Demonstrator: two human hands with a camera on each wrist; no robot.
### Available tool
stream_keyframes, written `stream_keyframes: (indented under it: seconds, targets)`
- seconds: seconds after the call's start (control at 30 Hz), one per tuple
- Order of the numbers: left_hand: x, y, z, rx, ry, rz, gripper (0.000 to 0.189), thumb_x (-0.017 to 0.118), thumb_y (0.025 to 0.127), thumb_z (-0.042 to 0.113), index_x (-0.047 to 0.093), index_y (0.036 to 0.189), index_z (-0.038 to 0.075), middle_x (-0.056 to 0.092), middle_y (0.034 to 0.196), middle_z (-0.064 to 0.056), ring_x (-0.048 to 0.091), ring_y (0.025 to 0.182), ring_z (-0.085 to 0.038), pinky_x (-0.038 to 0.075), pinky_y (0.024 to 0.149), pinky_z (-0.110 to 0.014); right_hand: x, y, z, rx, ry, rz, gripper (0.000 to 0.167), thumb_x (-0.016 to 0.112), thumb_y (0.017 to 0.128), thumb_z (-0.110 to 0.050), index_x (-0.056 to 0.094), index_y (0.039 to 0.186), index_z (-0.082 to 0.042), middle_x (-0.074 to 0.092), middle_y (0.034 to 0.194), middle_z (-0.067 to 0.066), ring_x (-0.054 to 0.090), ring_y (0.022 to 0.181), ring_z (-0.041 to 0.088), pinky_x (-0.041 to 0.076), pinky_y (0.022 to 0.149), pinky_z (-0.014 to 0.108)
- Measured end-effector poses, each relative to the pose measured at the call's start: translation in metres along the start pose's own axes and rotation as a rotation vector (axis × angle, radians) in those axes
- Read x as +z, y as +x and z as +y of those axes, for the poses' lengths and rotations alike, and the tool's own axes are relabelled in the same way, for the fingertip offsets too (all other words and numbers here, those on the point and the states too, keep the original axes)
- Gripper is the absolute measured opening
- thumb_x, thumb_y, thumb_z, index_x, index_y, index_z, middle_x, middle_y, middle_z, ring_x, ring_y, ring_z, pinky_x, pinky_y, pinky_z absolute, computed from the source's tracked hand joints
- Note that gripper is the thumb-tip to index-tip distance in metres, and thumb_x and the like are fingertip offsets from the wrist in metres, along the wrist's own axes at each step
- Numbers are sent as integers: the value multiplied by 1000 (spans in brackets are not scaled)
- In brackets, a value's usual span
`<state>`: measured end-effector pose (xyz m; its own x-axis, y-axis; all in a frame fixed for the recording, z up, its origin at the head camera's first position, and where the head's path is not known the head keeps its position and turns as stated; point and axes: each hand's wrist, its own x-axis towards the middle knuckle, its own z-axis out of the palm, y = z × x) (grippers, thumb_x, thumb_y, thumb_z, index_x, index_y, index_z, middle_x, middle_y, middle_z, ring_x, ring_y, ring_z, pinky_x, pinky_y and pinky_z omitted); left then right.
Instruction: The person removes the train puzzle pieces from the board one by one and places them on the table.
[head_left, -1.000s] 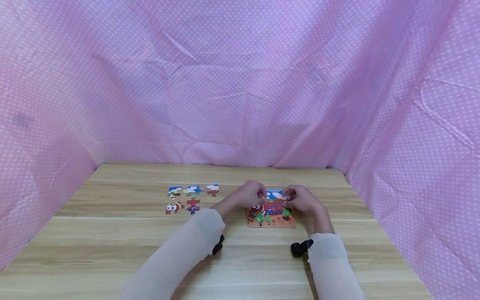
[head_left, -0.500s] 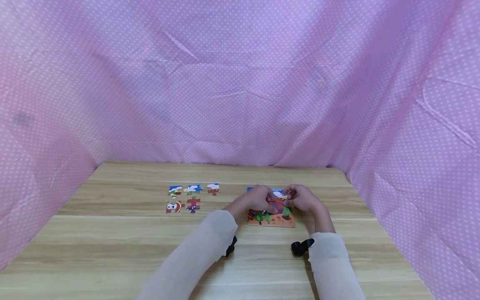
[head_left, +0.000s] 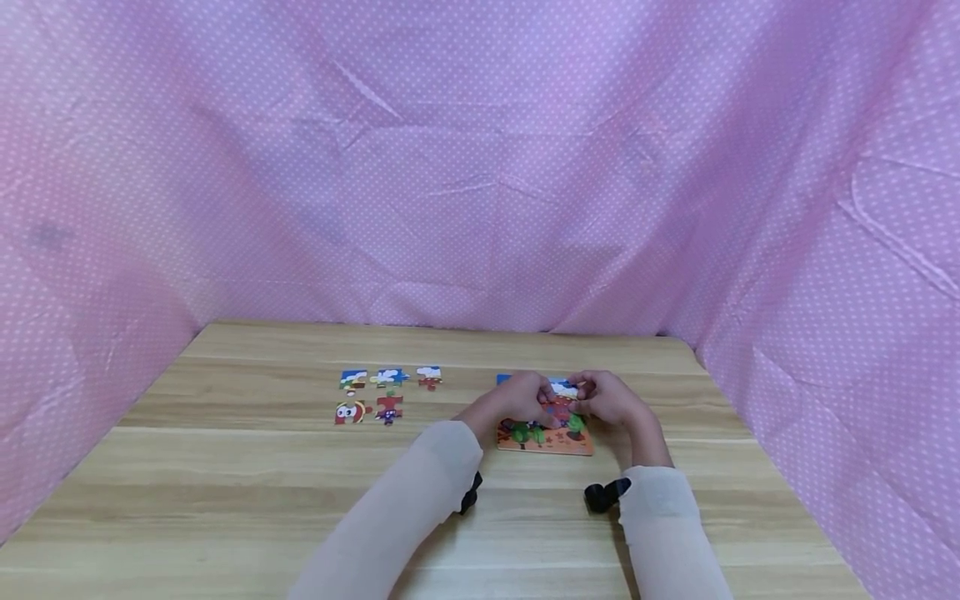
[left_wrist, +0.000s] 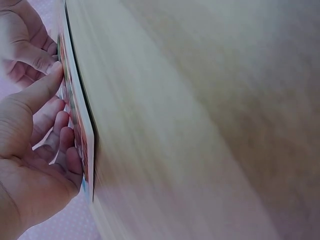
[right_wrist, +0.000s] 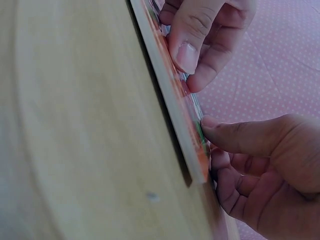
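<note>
A nearly square picture puzzle (head_left: 551,444) lies right of centre on the table, with orange ground and green trees along its near side. My left hand (head_left: 525,398) lies over its left part and hides much of the picture. In the left wrist view, the left hand's (left_wrist: 40,160) thumb touches the puzzle face and its other fingers rest loosely bent on it. My right hand (head_left: 603,397) holds the puzzle's right side. Its thumb presses the face in the right wrist view, while the fingers of that right hand (right_wrist: 270,165) curl at the edge.
Several loose jigsaw pieces lie to the left in two rows, including a red piece with eyes (head_left: 351,412) and a blue cloud piece (head_left: 390,377). Pink dotted cloth (head_left: 480,208) hangs behind and beside the wooden table (head_left: 247,500). Black wrist devices (head_left: 600,497) sit at both cuffs.
My left hand has moved right and nearer over the puzzle, its thumb now over the picture's middle. The right hand stays at the right side. The loose pieces lie as before.
</note>
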<state>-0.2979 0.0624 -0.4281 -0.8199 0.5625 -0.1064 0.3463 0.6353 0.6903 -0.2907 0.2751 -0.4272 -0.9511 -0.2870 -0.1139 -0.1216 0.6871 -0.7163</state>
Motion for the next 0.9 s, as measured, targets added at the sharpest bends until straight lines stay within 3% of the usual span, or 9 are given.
stream_keyframes:
  seconds: [0.3,0.5,0.9]
  targets:
    - [0,3,5,-22,7,0,32,88,83,27,69,104,11,62,96,4,55,86,-11,47,79,-25,-2,0,0,20,-3,27,39,70,94,-1,61,132,5,60,91,10,53,78,19,46,67,29]
    - [-1,2,8,-37,-18,-15,33,88,83,22,66,106,11,61,92,3,55,82,-11,46,73,-24,-1,0,2,13,-3,33,35,61,97,3,61,132,5,61,93,11,54,79,19,47,68,31]
    - [2,4,3,-26,-51,-4,32,86,84,17,63,105,11,61,95,2,55,85,-11,47,77,-25,0,0,3,57,30,50,33,53,100,5,61,132,3,62,94,11,55,75,18,47,65,28]
